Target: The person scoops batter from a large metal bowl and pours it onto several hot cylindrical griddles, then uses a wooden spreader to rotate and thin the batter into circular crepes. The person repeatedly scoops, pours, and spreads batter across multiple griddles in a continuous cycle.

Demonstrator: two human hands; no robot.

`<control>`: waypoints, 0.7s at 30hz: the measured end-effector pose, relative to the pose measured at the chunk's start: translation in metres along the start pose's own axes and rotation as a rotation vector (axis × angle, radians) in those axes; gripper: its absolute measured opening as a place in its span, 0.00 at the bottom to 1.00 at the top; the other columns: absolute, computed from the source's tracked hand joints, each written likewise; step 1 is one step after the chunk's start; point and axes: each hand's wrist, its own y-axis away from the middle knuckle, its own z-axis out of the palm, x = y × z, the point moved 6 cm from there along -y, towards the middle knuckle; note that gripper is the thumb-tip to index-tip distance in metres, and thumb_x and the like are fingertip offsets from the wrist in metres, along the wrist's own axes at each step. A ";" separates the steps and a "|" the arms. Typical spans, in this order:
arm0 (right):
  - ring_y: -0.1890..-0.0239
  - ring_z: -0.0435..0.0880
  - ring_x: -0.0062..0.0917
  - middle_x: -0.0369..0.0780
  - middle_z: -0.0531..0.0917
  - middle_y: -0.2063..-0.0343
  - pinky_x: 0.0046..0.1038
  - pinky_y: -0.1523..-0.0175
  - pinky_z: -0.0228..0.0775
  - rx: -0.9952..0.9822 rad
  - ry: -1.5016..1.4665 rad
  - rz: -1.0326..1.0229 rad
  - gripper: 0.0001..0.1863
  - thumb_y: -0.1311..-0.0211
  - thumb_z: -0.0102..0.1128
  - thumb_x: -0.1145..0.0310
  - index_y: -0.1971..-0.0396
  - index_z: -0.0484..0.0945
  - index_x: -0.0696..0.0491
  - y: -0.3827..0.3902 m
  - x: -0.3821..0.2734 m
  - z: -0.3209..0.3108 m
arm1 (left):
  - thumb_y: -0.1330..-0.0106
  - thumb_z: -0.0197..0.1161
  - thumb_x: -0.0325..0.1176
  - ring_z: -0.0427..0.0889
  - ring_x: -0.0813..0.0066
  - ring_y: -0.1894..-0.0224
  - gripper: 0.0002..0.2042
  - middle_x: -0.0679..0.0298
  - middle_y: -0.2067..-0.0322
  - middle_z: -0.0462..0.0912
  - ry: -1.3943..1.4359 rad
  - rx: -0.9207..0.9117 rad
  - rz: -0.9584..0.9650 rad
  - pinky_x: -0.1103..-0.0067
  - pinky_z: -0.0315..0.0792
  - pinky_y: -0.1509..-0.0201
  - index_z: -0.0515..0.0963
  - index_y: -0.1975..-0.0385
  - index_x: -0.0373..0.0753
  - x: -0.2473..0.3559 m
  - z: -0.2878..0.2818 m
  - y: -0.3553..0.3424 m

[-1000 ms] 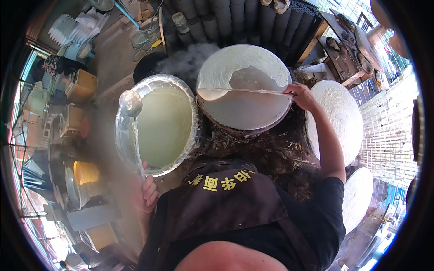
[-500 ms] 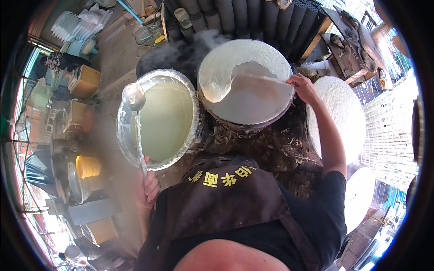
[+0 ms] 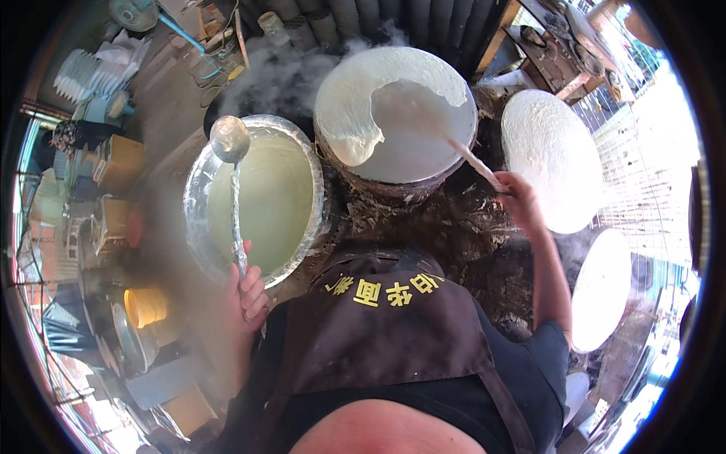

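Note:
My left hand (image 3: 248, 295) is wrapped round the handle of a long metal ladle (image 3: 230, 139), whose bowl is raised over the far left rim of a wide pot (image 3: 195, 204). Pale greenish-white liquid (image 3: 276, 200) fills much of that pot. In my right hand (image 3: 522, 200) is a pale, coated stick (image 3: 476, 163), its thin end over the right side of a round steaming surface (image 3: 412, 155). White, rough-edged coating (image 3: 344, 98) covers this surface's left and far parts; the rest is smooth and greyish. Whether the stick touches it, I cannot tell.
Two white rounds stand to the right, a larger one (image 3: 552, 159) and a nearer one (image 3: 601, 291). Dark cylinders (image 3: 363, 19) line the far side, with steam before them. A yellow bucket (image 3: 145, 306) and cardboard boxes (image 3: 121, 163) stand left.
My right hand has drawn nearer to me from the round surface's right edge, and the stick now slants toward me. The ladle is more upright, its bowl farther away. The view has shifted slightly.

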 end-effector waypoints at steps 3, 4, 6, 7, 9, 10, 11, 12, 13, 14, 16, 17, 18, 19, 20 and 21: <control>0.73 0.78 0.21 0.38 0.79 0.70 0.24 0.69 0.75 -0.141 -0.358 0.141 0.27 0.38 0.55 0.79 0.39 0.65 0.50 0.014 -0.056 0.100 | 0.22 0.40 0.42 0.56 0.83 0.85 0.23 0.69 0.76 0.61 0.024 -0.080 -0.017 0.84 0.59 0.89 0.51 0.31 0.47 0.020 -0.009 -0.006; 0.76 0.78 0.19 0.37 0.79 0.71 0.23 0.71 0.75 -0.184 -0.447 0.167 0.30 0.36 0.54 0.78 0.34 0.62 0.50 0.014 -0.073 0.142 | 0.22 0.40 0.41 0.57 0.84 0.85 0.23 0.68 0.76 0.61 0.000 -0.119 -0.012 0.85 0.59 0.89 0.50 0.30 0.45 0.026 -0.009 -0.007; 0.80 0.75 0.17 0.34 0.76 0.76 0.22 0.75 0.71 -0.119 -0.463 0.062 0.29 0.37 0.55 0.75 0.35 0.63 0.49 0.000 -0.082 0.226 | 0.22 0.39 0.40 0.59 0.84 0.85 0.25 0.65 0.74 0.62 -0.041 -0.194 0.006 0.87 0.59 0.90 0.48 0.30 0.41 0.041 -0.007 -0.006; 0.81 0.74 0.17 0.34 0.77 0.77 0.23 0.75 0.70 -0.155 -0.556 0.149 0.29 0.38 0.54 0.75 0.35 0.64 0.50 -0.006 -0.097 0.256 | 0.22 0.39 0.40 0.59 0.84 0.85 0.25 0.65 0.74 0.62 -0.050 -0.183 0.022 0.87 0.59 0.90 0.47 0.30 0.41 0.049 -0.008 -0.005; 0.80 0.78 0.22 0.40 0.79 0.77 0.27 0.74 0.72 0.049 -0.369 0.003 0.26 0.37 0.52 0.72 0.37 0.65 0.52 -0.027 -0.092 0.308 | 0.22 0.39 0.40 0.59 0.84 0.85 0.25 0.65 0.74 0.62 -0.068 -0.159 0.045 0.87 0.60 0.90 0.47 0.29 0.41 0.066 -0.008 -0.001; 0.80 0.79 0.25 0.42 0.80 0.77 0.29 0.73 0.73 0.092 -0.306 0.007 0.25 0.37 0.51 0.72 0.38 0.66 0.52 -0.032 -0.092 0.321 | 0.22 0.39 0.40 0.58 0.84 0.85 0.25 0.65 0.74 0.62 -0.091 -0.130 0.061 0.87 0.60 0.90 0.46 0.29 0.41 0.074 -0.010 0.003; 0.79 0.80 0.28 0.44 0.81 0.76 0.31 0.72 0.74 0.169 -0.235 0.008 0.25 0.37 0.51 0.71 0.38 0.66 0.52 -0.031 -0.092 0.322 | 0.22 0.39 0.40 0.58 0.84 0.85 0.25 0.65 0.74 0.62 -0.114 -0.111 0.071 0.87 0.59 0.91 0.46 0.29 0.41 0.083 -0.012 0.004; 0.78 0.82 0.30 0.46 0.81 0.75 0.34 0.70 0.74 0.245 -0.163 0.011 0.24 0.37 0.51 0.71 0.39 0.67 0.51 -0.027 -0.090 0.320 | 0.22 0.39 0.40 0.58 0.84 0.85 0.25 0.65 0.74 0.62 -0.138 -0.092 0.080 0.87 0.59 0.91 0.46 0.29 0.41 0.090 -0.016 0.004; 0.77 0.83 0.32 0.47 0.82 0.74 0.36 0.68 0.75 0.277 -0.158 0.029 0.23 0.37 0.51 0.70 0.40 0.68 0.50 -0.019 -0.083 0.316 | 0.22 0.39 0.40 0.58 0.84 0.85 0.25 0.65 0.74 0.62 -0.174 -0.113 0.073 0.87 0.59 0.91 0.46 0.29 0.41 0.098 -0.021 0.003; 0.79 0.81 0.30 0.45 0.81 0.76 0.34 0.71 0.74 0.263 -0.148 0.074 0.23 0.36 0.51 0.69 0.40 0.69 0.49 -0.007 -0.084 0.304 | 0.22 0.39 0.40 0.58 0.84 0.85 0.25 0.65 0.74 0.62 -0.204 -0.136 0.064 0.87 0.59 0.91 0.46 0.29 0.40 0.107 -0.029 0.000; 0.82 0.79 0.25 0.42 0.81 0.78 0.31 0.75 0.73 0.246 -0.125 0.145 0.23 0.36 0.51 0.69 0.40 0.70 0.48 0.017 -0.071 0.288 | 0.22 0.39 0.39 0.58 0.84 0.85 0.25 0.65 0.74 0.62 -0.196 -0.138 0.060 0.88 0.58 0.92 0.45 0.29 0.40 0.115 -0.040 0.000; 0.75 0.81 0.36 0.47 0.81 0.73 0.37 0.68 0.74 0.237 -0.150 0.208 0.22 0.37 0.51 0.69 0.41 0.70 0.48 0.033 -0.067 0.277 | 0.22 0.39 0.39 0.58 0.84 0.85 0.25 0.65 0.74 0.62 -0.169 -0.128 0.050 0.88 0.58 0.92 0.45 0.29 0.39 0.116 -0.042 -0.003; 0.68 0.83 0.47 0.53 0.82 0.68 0.43 0.61 0.75 0.226 -0.177 0.265 0.22 0.38 0.52 0.69 0.42 0.70 0.49 0.047 -0.066 0.267 | 0.22 0.39 0.39 0.58 0.84 0.85 0.26 0.65 0.75 0.62 -0.143 -0.117 0.045 0.88 0.58 0.92 0.45 0.29 0.39 0.119 -0.044 -0.005; 0.85 0.76 0.19 0.37 0.79 0.79 0.25 0.80 0.72 0.243 -0.235 0.308 0.23 0.36 0.50 0.70 0.39 0.70 0.47 0.061 -0.068 0.256 | 0.22 0.39 0.39 0.57 0.84 0.85 0.26 0.64 0.75 0.62 -0.134 -0.125 0.036 0.88 0.58 0.92 0.45 0.29 0.39 0.120 -0.046 -0.007; 0.85 0.75 0.18 0.37 0.79 0.78 0.24 0.81 0.71 0.246 -0.210 0.330 0.24 0.36 0.51 0.70 0.39 0.70 0.48 0.069 -0.064 0.247 | 0.22 0.39 0.39 0.57 0.84 0.86 0.26 0.64 0.75 0.62 -0.128 -0.135 0.030 0.88 0.58 0.92 0.45 0.29 0.39 0.122 -0.048 -0.009; 0.85 0.75 0.17 0.37 0.79 0.78 0.23 0.82 0.71 0.249 -0.243 0.355 0.24 0.36 0.51 0.70 0.39 0.70 0.49 0.077 -0.063 0.239 | 0.22 0.40 0.39 0.57 0.84 0.86 0.26 0.64 0.75 0.62 -0.121 -0.144 0.025 0.88 0.58 0.93 0.45 0.29 0.39 0.122 -0.050 -0.010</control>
